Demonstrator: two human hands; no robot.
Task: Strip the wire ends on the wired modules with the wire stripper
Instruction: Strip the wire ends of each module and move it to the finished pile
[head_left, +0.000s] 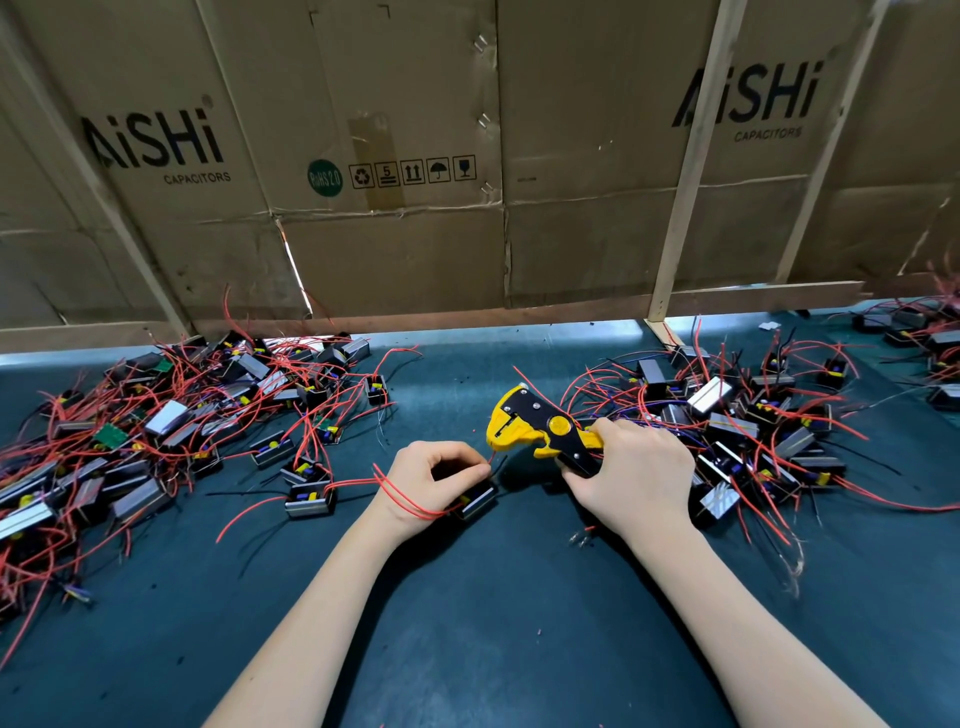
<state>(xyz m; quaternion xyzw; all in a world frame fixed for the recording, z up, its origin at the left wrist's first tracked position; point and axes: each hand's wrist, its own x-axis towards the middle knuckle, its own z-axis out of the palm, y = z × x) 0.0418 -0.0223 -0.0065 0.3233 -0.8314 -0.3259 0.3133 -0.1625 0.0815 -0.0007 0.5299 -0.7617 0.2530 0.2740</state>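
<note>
Your left hand (434, 480) pinched the end of a red wire (400, 496) between thumb and fingertips, with the wire's module (475, 503) lying on the dark green surface (467, 623) just under that hand and the wire looped over your wrist. Your right hand (636, 473) gripped the handles of the yellow-and-black wire stripper (535, 428), its head pointing left, just above and beside the pinched wire end. Heaps of wired modules lay on both sides: 1 pile on the left (171, 415), another on the right (753, 415). Cardboard panels (395, 156) stood behind.
</note>
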